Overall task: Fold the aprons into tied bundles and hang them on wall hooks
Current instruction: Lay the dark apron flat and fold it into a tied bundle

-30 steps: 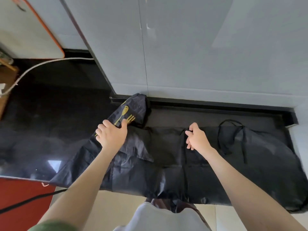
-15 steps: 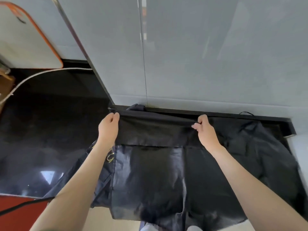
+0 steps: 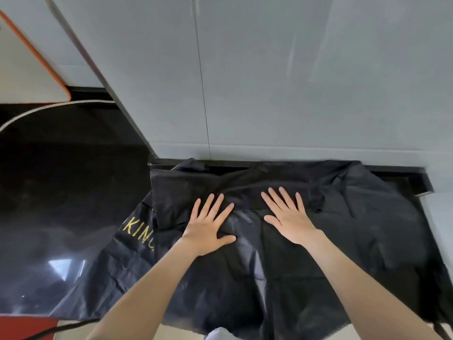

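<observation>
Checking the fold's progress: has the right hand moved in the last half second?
Yes. The right hand drew back from the ledge below the wall and now lies flat on the apron rather than pinching its edge.

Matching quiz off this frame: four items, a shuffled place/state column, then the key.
1. left hand
2. gold printed lettering
3. thin white cable
4. orange-rimmed white board

A. upper left of the view
B. pressed flat on the black fabric apron, fingers spread
C. curves along the far side of the dark glossy counter
D. on the apron, left of the left hand

Pairs: 1-B, 2-D, 3-C, 4-A.
</observation>
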The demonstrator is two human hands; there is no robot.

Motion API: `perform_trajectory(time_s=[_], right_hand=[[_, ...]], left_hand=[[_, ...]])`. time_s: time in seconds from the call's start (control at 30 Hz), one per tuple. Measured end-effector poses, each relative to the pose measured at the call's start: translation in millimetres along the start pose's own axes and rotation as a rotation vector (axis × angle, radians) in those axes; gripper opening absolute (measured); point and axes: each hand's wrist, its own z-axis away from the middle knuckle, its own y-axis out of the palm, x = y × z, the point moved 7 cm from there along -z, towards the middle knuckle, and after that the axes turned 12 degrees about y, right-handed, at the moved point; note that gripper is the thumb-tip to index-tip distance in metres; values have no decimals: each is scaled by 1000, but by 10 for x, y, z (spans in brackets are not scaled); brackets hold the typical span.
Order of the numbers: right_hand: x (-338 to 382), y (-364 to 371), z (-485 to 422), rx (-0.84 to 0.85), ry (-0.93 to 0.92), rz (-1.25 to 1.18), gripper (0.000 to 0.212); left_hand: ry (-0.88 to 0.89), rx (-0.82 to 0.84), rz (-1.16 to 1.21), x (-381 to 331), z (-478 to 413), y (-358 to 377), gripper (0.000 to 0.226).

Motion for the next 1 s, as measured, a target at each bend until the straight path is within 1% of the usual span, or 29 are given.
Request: perform_trajectory(time_s=[0.07, 0.17, 0.2, 0.3, 0.4, 0.5, 0.63, 0.73, 0.8, 0.87, 0.93, 0.97, 1.0], right_hand=[[-167, 13, 8, -11, 55, 40, 82], [-264, -38, 59, -36, 148, 49, 67], [-265, -59, 110, -66, 163, 25, 68], [-166, -68, 333, -115, 112, 1, 66], [-91, 34, 553, -115, 87, 8, 59], [-36, 96, 711, -147, 99, -2, 55], [184, 130, 1038, -239, 80, -81, 49], [449, 204, 1287, -244, 0, -181, 43], [626, 308, 1411, -213, -61, -165, 44], [744, 426, 1475, -155, -84, -143, 46], [821, 519, 1527, -131, -82, -132, 48], [843, 552, 1556, -123, -75, -128, 48], [854, 578, 1574, -121, -67, -118, 49]], left_hand=[[77, -58, -31, 75, -58, -46, 87], [124, -36, -66, 132, -137, -110, 88], [128, -33, -70, 133, -158, -120, 88], [108, -41, -72, 96, -148, -123, 89], [39, -83, -85, -59, -54, -171, 77], [-49, -203, -56, -249, 84, -289, 61], [-163, -375, 190, -317, 431, -308, 44], [-317, -566, 434, -236, 840, -267, 36], [-449, -706, 460, -191, 1168, -217, 33], [-662, -829, 488, -149, 1499, -130, 34], [-939, -922, 652, -118, 1857, 36, 40], [-1064, -923, 789, -93, 1985, 187, 43], [-1149, -876, 927, -74, 2054, 355, 44]])
